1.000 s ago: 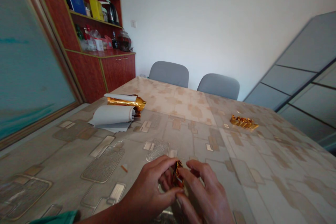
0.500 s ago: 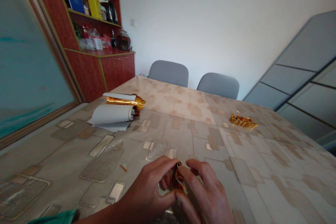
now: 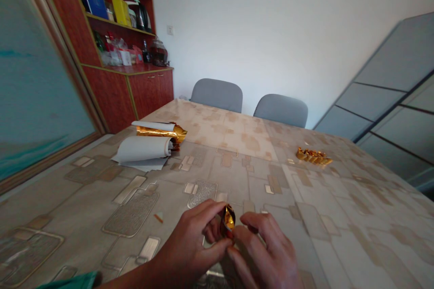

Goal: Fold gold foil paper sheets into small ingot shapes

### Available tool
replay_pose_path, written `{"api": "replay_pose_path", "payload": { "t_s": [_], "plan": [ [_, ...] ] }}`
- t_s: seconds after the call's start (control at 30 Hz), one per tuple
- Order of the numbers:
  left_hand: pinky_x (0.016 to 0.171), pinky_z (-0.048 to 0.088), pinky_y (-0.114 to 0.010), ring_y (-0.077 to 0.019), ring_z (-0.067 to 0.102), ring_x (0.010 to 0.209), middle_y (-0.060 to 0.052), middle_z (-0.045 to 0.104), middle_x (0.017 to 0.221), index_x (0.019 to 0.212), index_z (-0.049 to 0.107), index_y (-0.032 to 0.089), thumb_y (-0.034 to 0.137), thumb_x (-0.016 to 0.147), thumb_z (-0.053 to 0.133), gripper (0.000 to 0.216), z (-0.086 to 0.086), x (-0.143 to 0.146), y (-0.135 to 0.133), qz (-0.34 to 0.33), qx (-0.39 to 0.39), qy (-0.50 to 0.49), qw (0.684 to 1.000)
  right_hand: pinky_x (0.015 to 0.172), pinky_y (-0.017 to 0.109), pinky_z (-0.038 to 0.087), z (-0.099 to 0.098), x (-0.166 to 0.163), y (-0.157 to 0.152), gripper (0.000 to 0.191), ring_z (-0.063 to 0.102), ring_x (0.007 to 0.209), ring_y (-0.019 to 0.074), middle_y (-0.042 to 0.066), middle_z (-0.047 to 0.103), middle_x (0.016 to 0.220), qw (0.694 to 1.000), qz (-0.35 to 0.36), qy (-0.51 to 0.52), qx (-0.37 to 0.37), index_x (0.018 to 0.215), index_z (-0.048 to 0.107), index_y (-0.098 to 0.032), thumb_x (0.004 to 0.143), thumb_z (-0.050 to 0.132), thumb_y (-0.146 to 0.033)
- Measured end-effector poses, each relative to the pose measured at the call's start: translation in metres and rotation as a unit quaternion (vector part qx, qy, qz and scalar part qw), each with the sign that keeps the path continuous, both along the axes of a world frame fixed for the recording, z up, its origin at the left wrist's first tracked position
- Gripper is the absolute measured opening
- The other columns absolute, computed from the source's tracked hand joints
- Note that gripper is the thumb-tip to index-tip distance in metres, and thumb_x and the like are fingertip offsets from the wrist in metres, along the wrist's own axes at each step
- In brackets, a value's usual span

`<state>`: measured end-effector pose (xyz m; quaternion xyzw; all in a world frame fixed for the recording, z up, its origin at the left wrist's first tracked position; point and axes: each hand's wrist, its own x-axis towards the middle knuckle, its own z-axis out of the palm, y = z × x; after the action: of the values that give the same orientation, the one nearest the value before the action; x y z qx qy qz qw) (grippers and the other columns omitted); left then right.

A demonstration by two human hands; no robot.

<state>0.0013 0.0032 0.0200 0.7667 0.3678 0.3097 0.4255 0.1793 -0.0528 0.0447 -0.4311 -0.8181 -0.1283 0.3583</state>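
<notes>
Where a patterned beige-and-grey tabletop point(image 3: 84, 198) fills the lower half of the view, the remaining items are listed by size. Sliding door with teal glass point(image 3: 37, 81): left of the tabletop. Red-brown wooden cabinet point(image 3: 149, 86): beyond the left side, its shelves holding a black kettle point(image 3: 140, 16) and, on the counter, a glass jar point(image 3: 158, 53). Grey panelled screen point(image 3: 383, 99): leaning at the right. Two grey chairs point(image 3: 217, 95) point(image 3: 280, 110): side by side at the far edge.

On the tabletop: one roll of white paper point(image 3: 145, 149), lying left of centre on loose white sheets, with a crumpled strip of gold foil point(image 3: 158, 132) just behind it. One small heap of gold foil pieces point(image 3: 313, 156), well apart to the right.

Nearest the camera: left hand point(image 3: 190, 239), its arm in a green sleeve point(image 3: 71, 280), and right hand point(image 3: 261, 253), close together above the tabletop. Left fingers point(image 3: 203, 210) and right fingers point(image 3: 252, 221) are curled inward, pinching a small piece of gold foil point(image 3: 228, 221) between them, its shiny face exposed at the top of the grip. Single orange scrap point(image 3: 158, 218): lying on the tabletop, left of the hands.
</notes>
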Motion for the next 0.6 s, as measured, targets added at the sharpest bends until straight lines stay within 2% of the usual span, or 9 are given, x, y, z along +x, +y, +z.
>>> {"api": "replay_pose_path", "payload": {
  "t_s": [0.2, 0.3, 0.43, 0.53, 0.6],
  "plan": [
    [0.067, 0.048, -0.024, -0.0162, 0.061, 0.073, 0.0, 0.065, 0.085, 0.095, 0.068, 0.019, 0.008, 0.073, 0.063, 0.026, -0.007, 0.001, 0.0, -0.009, 0.025, -0.005, 1.0, 0.059, 0.027, 0.057, -0.006, 0.003, 0.0, 0.014, 0.066, 0.07, 0.019, 0.007, 0.068, 0.087, 0.999, 0.01, 0.017, -0.038, 0.102, 0.065, -0.02, 0.101, 0.051, -0.021],
    [0.066, 0.047, -0.025, -0.0158, 0.06, 0.071, 0.001, 0.063, 0.083, 0.094, 0.067, 0.02, 0.008, 0.072, 0.062, 0.026, -0.011, 0.0, 0.001, -0.018, 0.042, -0.01, 0.999, 0.066, 0.028, 0.059, -0.008, 0.0, 0.0, 0.014, 0.067, 0.078, 0.02, 0.007, 0.068, 0.093, 0.992, 0.023, 0.076, -0.099, 0.109, 0.063, -0.022, 0.097, 0.057, -0.019],
    [0.067, 0.046, -0.026, -0.0172, 0.059, 0.075, 0.0, 0.065, 0.088, 0.103, 0.068, 0.022, 0.011, 0.076, 0.063, 0.03, -0.012, -0.001, 0.003, -0.009, 0.079, 0.017, 0.997, 0.074, 0.027, 0.059, -0.015, -0.009, 0.001, 0.027, 0.069, 0.084, 0.0186, 0.004, 0.07, 0.098, 0.951, 0.052, 0.231, -0.199, 0.118, 0.058, -0.024, 0.091, 0.06, -0.02],
    [0.067, 0.047, -0.026, -0.0171, 0.058, 0.072, 0.0, 0.065, 0.086, 0.108, 0.069, 0.022, 0.014, 0.078, 0.064, 0.031, -0.013, 0.0, 0.003, -0.005, 0.092, 0.049, 0.995, 0.072, 0.026, 0.057, -0.023, -0.014, 0.003, 0.021, 0.07, 0.08, 0.0173, 0.003, 0.072, 0.094, 0.922, 0.032, 0.299, -0.243, 0.112, 0.06, -0.023, 0.093, 0.053, -0.019],
    [0.067, 0.05, -0.027, -0.0169, 0.06, 0.071, -0.002, 0.069, 0.093, 0.122, 0.065, 0.02, 0.016, 0.077, 0.067, 0.046, -0.017, 0.0, 0.003, 0.0, 0.078, 0.062, 0.995, 0.069, 0.025, 0.055, -0.026, -0.013, 0.006, 0.013, 0.07, 0.077, 0.0172, 0.004, 0.073, 0.089, 0.903, 0.005, 0.329, -0.276, 0.103, 0.062, -0.022, 0.096, 0.051, -0.021]
  ]
}}
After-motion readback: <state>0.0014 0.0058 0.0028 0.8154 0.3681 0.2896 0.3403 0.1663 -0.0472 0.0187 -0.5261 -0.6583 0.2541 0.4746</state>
